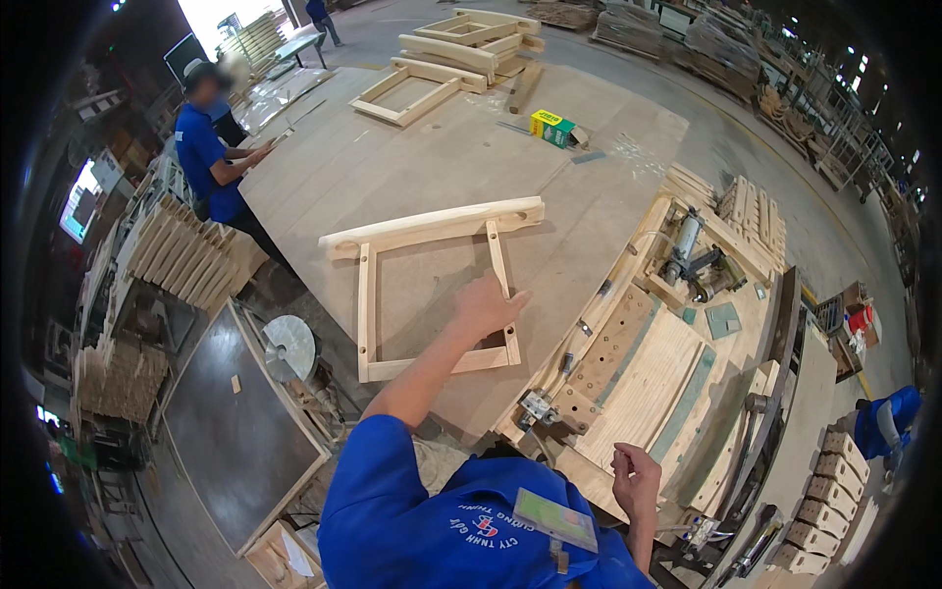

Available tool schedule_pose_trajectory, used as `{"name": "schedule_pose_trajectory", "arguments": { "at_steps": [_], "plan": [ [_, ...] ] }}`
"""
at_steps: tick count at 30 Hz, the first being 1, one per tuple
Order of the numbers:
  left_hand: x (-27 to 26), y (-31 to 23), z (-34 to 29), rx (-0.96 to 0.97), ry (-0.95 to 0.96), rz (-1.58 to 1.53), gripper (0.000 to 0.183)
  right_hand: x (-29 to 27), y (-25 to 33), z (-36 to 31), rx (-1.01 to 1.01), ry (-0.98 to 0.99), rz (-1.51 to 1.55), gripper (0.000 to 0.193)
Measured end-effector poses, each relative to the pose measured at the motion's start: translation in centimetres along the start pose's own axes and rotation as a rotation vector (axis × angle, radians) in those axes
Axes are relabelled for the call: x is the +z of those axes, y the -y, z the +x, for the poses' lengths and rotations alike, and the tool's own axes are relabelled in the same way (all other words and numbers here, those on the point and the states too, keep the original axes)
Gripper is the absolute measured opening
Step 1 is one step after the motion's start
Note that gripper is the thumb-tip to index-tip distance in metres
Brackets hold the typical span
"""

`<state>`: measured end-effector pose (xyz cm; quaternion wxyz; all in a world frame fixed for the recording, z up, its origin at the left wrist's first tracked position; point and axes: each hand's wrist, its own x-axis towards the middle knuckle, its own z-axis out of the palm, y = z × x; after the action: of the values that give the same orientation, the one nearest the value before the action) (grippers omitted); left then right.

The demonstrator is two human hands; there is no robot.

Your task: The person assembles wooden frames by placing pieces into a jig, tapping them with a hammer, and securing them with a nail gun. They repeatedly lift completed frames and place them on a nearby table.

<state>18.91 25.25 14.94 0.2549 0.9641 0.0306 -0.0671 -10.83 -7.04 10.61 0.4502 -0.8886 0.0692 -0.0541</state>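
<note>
A pale wooden frame [369, 312] lies on the broad brown table, with a longer curved rail across its far end. My left hand [486, 307] is closed around the right side piece of that frame, and the forearm crosses the near rail. Dark holes show at the joints. Close to my body, my right hand [638, 478] hovers by the near end of a wooden jig [628, 378]. Its fingers are loosely bent and a little apart, with nothing seen in them.
Several similar frames [446, 57] are piled at the table's far end. A green and yellow box [556, 129] stands nearer. Metal clamps [684, 245] sit on the jig at right. A co-worker [209, 147] stands at the table's left edge, beyond a dark-topped bench [235, 432].
</note>
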Motion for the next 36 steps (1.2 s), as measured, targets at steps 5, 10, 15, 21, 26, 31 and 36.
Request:
{"name": "schedule_pose_trajectory", "arguments": {
  "at_steps": [5,10,15,21,26,31,36],
  "plan": [
    [0.4,3.4,-0.2,0.091,0.08,0.071,0.056,0.7,-0.1,-0.5,0.034,-0.032,0.033,0.016],
    [-1.6,6.3,-3.6,0.173,0.13,0.065,0.053,0.9,-0.9,-1.4,0.126,-0.008,0.019,0.017],
    [-1.9,9.8,-4.9,0.212,-0.133,0.108,0.045,1.1,-1.1,-1.0,0.115,-0.008,0.036,0.017],
    [-8.1,15.3,2.9,0.014,-0.001,0.395,0.056,-0.5,-1.6,-1.2,0.124,-0.057,-0.043,0.015],
    [-16.4,20.2,8.0,-0.148,-0.692,0.78,0.041,0.1,-2.3,-1.4,0.044,-0.036,-0.013,0.016],
    [-9.9,15.9,9.7,-0.073,-0.5,0.572,0.039,0.8,-3.2,-3.7,0.149,-0.097,0.034,0.015],
    [-4.0,9.2,7.5,0.201,-0.432,0.252,0.044,1.4,-3.5,-4.9,0.114,-0.107,-0.064,0.015]
  ]
}}
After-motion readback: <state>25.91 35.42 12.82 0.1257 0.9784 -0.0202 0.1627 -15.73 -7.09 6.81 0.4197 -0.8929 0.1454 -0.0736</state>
